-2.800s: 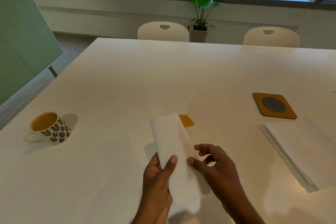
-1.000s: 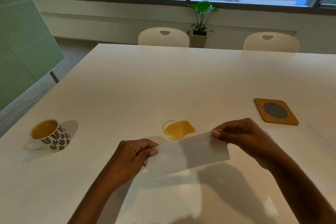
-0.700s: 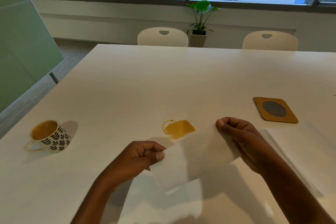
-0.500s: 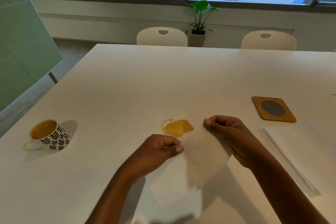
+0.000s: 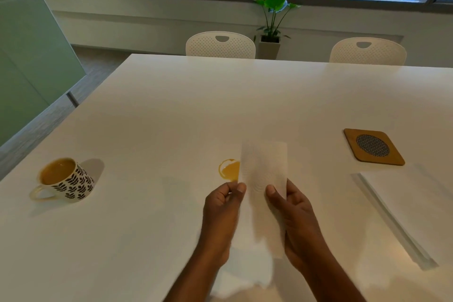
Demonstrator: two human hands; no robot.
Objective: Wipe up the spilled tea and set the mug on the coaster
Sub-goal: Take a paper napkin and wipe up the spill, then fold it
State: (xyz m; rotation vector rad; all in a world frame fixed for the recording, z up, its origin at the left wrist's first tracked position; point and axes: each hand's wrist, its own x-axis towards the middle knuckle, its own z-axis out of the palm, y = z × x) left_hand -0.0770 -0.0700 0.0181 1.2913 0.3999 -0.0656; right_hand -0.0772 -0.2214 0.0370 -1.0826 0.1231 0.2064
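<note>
A folded white paper towel point(image 5: 263, 174) stands upright above the table, held by both hands. My left hand point(image 5: 221, 213) pinches its left edge and my right hand point(image 5: 294, 218) grips its right side with the thumb in front. Just behind the towel's left edge lies the amber tea spill point(image 5: 229, 169), partly hidden by the towel. A leaf-patterned mug point(image 5: 66, 180) full of tea stands at the left of the white table point(image 5: 196, 105). The square wooden coaster point(image 5: 373, 147) with a mesh centre lies at the right.
A stack of white paper towels point(image 5: 416, 203) lies at the right near edge, just in front of the coaster. Two white chairs point(image 5: 220, 45) stand at the table's far side, with a potted plant point(image 5: 272, 19) between them by the window.
The towel was stretched sideways between my hands; the hands have come together and it is now folded narrower and held upright, covering part of the spill from view.
</note>
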